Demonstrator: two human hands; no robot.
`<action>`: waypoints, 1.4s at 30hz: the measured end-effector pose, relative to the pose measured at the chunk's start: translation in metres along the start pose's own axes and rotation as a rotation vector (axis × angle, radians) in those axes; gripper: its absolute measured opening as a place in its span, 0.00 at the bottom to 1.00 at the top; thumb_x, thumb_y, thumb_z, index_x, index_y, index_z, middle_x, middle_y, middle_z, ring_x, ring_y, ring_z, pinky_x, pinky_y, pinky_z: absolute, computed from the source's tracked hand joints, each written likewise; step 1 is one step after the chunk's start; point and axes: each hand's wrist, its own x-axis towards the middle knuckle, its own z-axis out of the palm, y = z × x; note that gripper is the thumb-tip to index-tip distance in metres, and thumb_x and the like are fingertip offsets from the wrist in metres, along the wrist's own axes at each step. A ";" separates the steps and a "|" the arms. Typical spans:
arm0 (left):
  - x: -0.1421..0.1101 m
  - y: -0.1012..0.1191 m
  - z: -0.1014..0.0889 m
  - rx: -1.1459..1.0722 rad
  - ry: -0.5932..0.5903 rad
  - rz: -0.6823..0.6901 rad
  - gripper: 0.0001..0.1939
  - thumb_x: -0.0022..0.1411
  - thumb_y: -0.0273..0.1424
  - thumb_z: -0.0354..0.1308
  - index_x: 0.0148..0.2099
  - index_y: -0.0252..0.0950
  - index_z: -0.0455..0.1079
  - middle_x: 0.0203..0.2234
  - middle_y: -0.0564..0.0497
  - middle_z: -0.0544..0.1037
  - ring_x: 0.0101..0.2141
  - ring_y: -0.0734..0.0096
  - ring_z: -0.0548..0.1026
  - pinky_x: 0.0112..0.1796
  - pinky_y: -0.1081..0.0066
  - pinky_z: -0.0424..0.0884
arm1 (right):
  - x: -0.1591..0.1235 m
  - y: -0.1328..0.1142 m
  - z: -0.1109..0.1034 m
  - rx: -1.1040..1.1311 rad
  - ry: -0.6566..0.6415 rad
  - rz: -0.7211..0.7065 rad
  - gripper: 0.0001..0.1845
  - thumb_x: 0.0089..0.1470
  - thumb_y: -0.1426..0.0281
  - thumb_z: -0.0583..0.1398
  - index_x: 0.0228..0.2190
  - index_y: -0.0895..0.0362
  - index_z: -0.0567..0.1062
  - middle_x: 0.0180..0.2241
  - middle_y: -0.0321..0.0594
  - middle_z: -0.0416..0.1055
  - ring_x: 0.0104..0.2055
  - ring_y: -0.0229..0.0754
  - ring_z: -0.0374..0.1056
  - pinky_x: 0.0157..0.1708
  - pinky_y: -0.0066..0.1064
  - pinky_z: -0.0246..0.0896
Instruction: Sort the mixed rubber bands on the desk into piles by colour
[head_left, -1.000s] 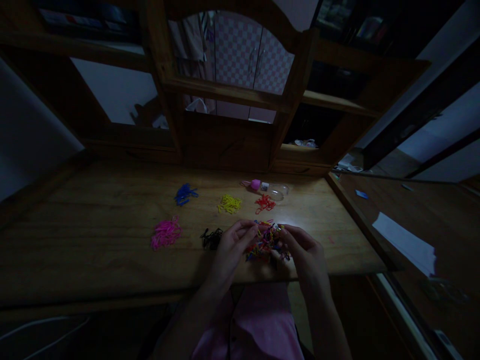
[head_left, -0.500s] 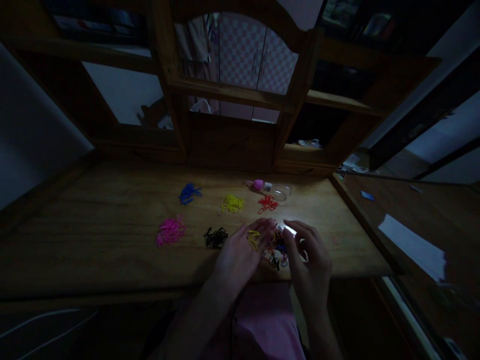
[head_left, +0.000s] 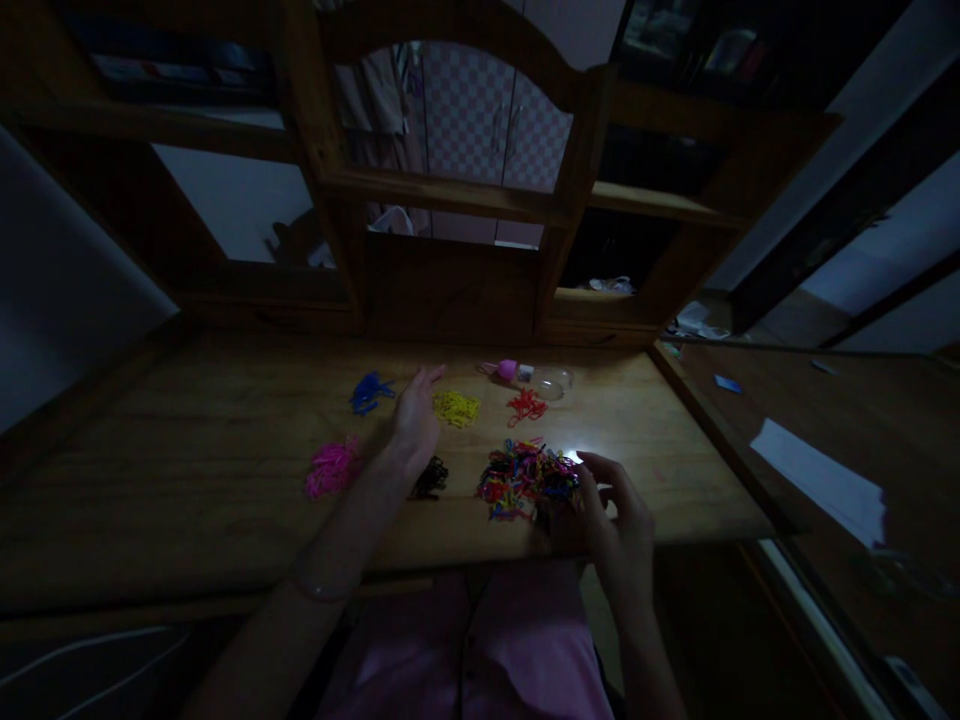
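My left hand reaches over the desk with its fingers stretched out, right beside the pile of small yellow clips. Its palm side is turned away, so anything lying against it is hidden. At the right edge of a mixed heap of coloured clips is my right hand, fingers loosely curved and thumb a little apart; no clip shows plainly between them. Sorted by colour, blue clips, pink clips, red clips and black clips lie around, the black ones partly behind my left forearm.
A clear bottle with a pink cap lies behind the red clips. The wooden desk backs onto a shelf unit. To the right, a lower brown surface holds white paper and a small blue card.
My left hand has moved left and away from me, from the mixed heap to the yellow clips. The yellow clips it carried are out of sight. My right hand stays by the heap.
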 end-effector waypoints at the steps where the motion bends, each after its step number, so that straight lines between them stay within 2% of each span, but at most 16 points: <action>1: -0.002 0.000 -0.001 -0.013 -0.009 -0.042 0.17 0.67 0.39 0.50 0.52 0.36 0.69 0.52 0.44 0.71 0.51 0.59 0.70 0.53 0.53 0.64 | 0.000 0.003 0.000 -0.010 0.002 -0.012 0.13 0.59 0.62 0.57 0.41 0.54 0.76 0.37 0.40 0.74 0.35 0.41 0.68 0.31 0.30 0.60; 4: -0.019 0.003 -0.004 0.028 -0.071 -0.067 0.17 0.68 0.39 0.47 0.51 0.40 0.71 0.54 0.48 0.71 0.57 0.61 0.64 0.59 0.57 0.55 | -0.001 0.009 0.000 -0.037 0.020 -0.045 0.12 0.59 0.64 0.57 0.41 0.55 0.76 0.37 0.40 0.74 0.34 0.40 0.66 0.31 0.30 0.59; 6: -0.037 0.005 -0.003 0.171 -0.201 0.005 0.14 0.66 0.37 0.50 0.50 0.42 0.72 0.50 0.50 0.74 0.54 0.63 0.67 0.57 0.62 0.58 | -0.002 0.012 -0.001 -0.054 0.011 -0.074 0.10 0.59 0.65 0.58 0.40 0.55 0.76 0.37 0.40 0.73 0.33 0.40 0.65 0.30 0.30 0.59; 8: -0.056 0.005 0.001 0.406 -0.375 0.113 0.11 0.64 0.35 0.53 0.44 0.40 0.74 0.42 0.50 0.77 0.47 0.64 0.72 0.51 0.64 0.64 | -0.002 0.015 -0.001 -0.064 -0.018 -0.129 0.09 0.58 0.67 0.58 0.39 0.55 0.76 0.37 0.40 0.73 0.34 0.40 0.65 0.31 0.30 0.59; 10: -0.073 -0.001 0.009 0.650 -0.505 0.218 0.08 0.63 0.33 0.55 0.39 0.39 0.75 0.37 0.50 0.77 0.42 0.64 0.73 0.47 0.65 0.66 | -0.002 0.018 0.000 -0.061 -0.048 -0.186 0.08 0.58 0.69 0.58 0.38 0.55 0.76 0.38 0.41 0.72 0.37 0.42 0.67 0.32 0.30 0.60; 13: -0.090 -0.019 0.022 0.913 -0.567 0.347 0.06 0.60 0.34 0.61 0.39 0.38 0.74 0.38 0.49 0.74 0.43 0.62 0.70 0.45 0.63 0.66 | -0.003 0.019 0.001 -0.042 -0.061 -0.214 0.08 0.58 0.70 0.58 0.38 0.54 0.76 0.39 0.41 0.72 0.39 0.42 0.67 0.33 0.30 0.61; 17: -0.099 -0.036 0.032 1.094 -0.553 0.444 0.13 0.54 0.36 0.66 0.41 0.39 0.72 0.41 0.49 0.72 0.45 0.59 0.68 0.45 0.62 0.64 | -0.005 0.020 -0.003 -0.044 -0.034 -0.187 0.08 0.58 0.70 0.58 0.38 0.54 0.76 0.37 0.39 0.71 0.36 0.40 0.66 0.32 0.29 0.60; 25: -0.096 -0.043 0.036 1.123 -0.578 0.548 0.03 0.61 0.29 0.59 0.37 0.37 0.69 0.39 0.50 0.71 0.42 0.62 0.67 0.44 0.63 0.63 | -0.008 0.024 -0.012 -0.040 -0.003 -0.128 0.06 0.59 0.70 0.58 0.37 0.54 0.75 0.37 0.38 0.70 0.33 0.38 0.64 0.28 0.27 0.59; 31: -0.088 -0.038 0.030 0.979 -0.544 0.459 0.04 0.62 0.33 0.58 0.38 0.38 0.68 0.37 0.51 0.74 0.42 0.63 0.69 0.44 0.63 0.63 | -0.010 0.016 -0.011 -0.048 -0.003 -0.155 0.07 0.59 0.70 0.58 0.39 0.53 0.75 0.38 0.39 0.71 0.33 0.39 0.66 0.32 0.31 0.61; 34: -0.087 -0.033 0.026 0.886 -0.552 0.419 0.04 0.64 0.32 0.56 0.38 0.38 0.69 0.37 0.51 0.75 0.41 0.64 0.70 0.45 0.64 0.63 | -0.008 0.006 -0.003 -0.001 -0.136 -0.241 0.12 0.60 0.72 0.56 0.46 0.52 0.73 0.44 0.41 0.71 0.41 0.42 0.68 0.40 0.33 0.65; 36: -0.087 -0.031 0.024 0.848 -0.551 0.408 0.03 0.65 0.29 0.54 0.39 0.38 0.69 0.37 0.50 0.75 0.41 0.64 0.71 0.45 0.64 0.64 | -0.005 0.002 0.006 0.013 -0.273 -0.349 0.17 0.61 0.74 0.55 0.51 0.50 0.70 0.50 0.42 0.69 0.50 0.44 0.66 0.49 0.36 0.63; 38: -0.088 -0.028 0.023 0.819 -0.550 0.396 0.04 0.64 0.27 0.53 0.39 0.37 0.69 0.37 0.49 0.75 0.42 0.64 0.71 0.45 0.64 0.65 | -0.002 0.002 0.015 -0.005 -0.358 -0.442 0.20 0.62 0.76 0.53 0.53 0.49 0.70 0.52 0.42 0.69 0.54 0.44 0.65 0.52 0.37 0.62; 42: -0.090 -0.024 0.020 0.710 -0.532 0.290 0.04 0.64 0.29 0.54 0.38 0.38 0.70 0.35 0.50 0.77 0.40 0.65 0.73 0.43 0.67 0.66 | 0.002 0.013 0.025 -0.072 -0.279 -0.475 0.17 0.61 0.77 0.53 0.46 0.51 0.75 0.42 0.42 0.73 0.45 0.43 0.70 0.45 0.34 0.66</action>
